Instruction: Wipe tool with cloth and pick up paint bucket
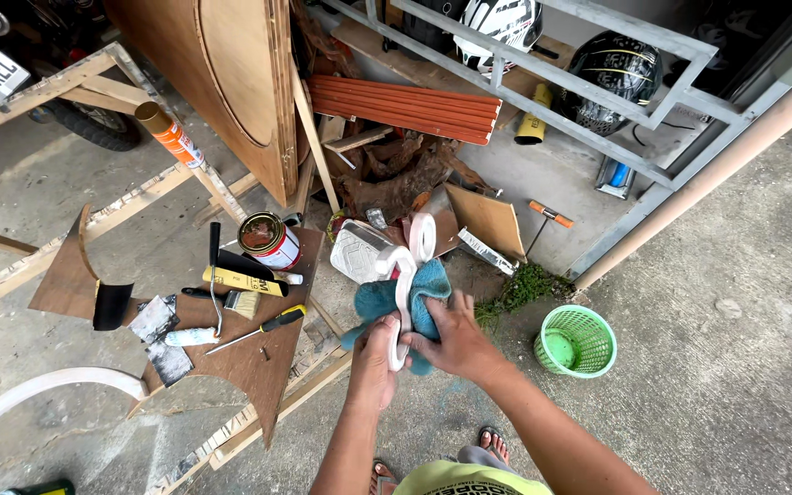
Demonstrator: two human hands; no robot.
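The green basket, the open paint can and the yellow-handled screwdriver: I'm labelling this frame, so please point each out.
green basket (588,323): head view, on its mesh rim.
open paint can (272,246): head view, on its side wall.
yellow-handled screwdriver (282,320): head view, on the handle.

Daylit grey concrete floor (735,275) (stained), a metal frame (598,87) along the back, wooden boards (231,82) leaning.

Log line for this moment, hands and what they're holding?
left hand: grips white curved piece | right hand: presses blue cloth against it | nearby: paint can, screwdriver, green basket
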